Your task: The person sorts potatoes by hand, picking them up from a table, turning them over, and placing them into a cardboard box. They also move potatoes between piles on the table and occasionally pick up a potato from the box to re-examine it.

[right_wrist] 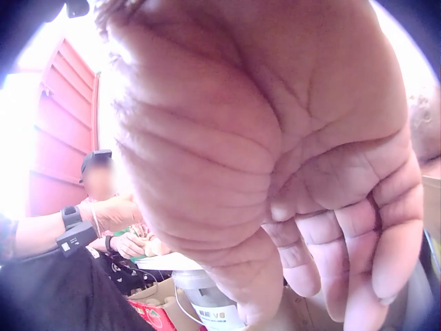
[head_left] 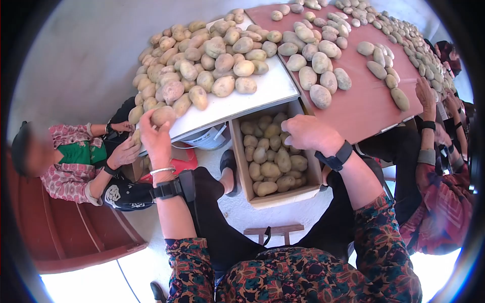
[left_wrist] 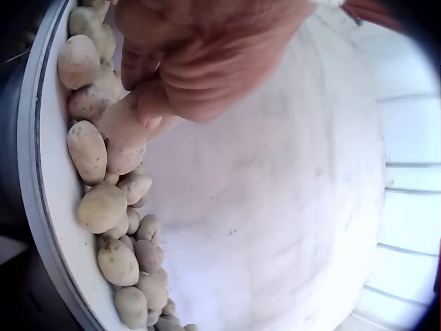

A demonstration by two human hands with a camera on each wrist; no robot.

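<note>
My left hand [head_left: 155, 141] grips a pinkish potato [head_left: 163, 116] at the near left edge of a big potato pile [head_left: 202, 63] on a white tabletop [head_left: 273, 81]. In the left wrist view, the thumb and fingers pinch that potato [left_wrist: 118, 125] beside other potatoes near the board's rim. My right hand [head_left: 314, 134] is over the right rear side of a cardboard box [head_left: 257, 203] partly filled with potatoes [head_left: 270, 156]. Its palm [right_wrist: 324, 124] shows in the right wrist view, with the fingers loosely bent and nothing held.
More potatoes [head_left: 320, 63] lie on the red-brown tabletop [head_left: 353, 116] to the right. A person [head_left: 76, 161] sits at the left, another [head_left: 437, 202] at the right. A white bucket [head_left: 208, 139] stands under the table, and a small wooden stool [head_left: 275, 230] is below.
</note>
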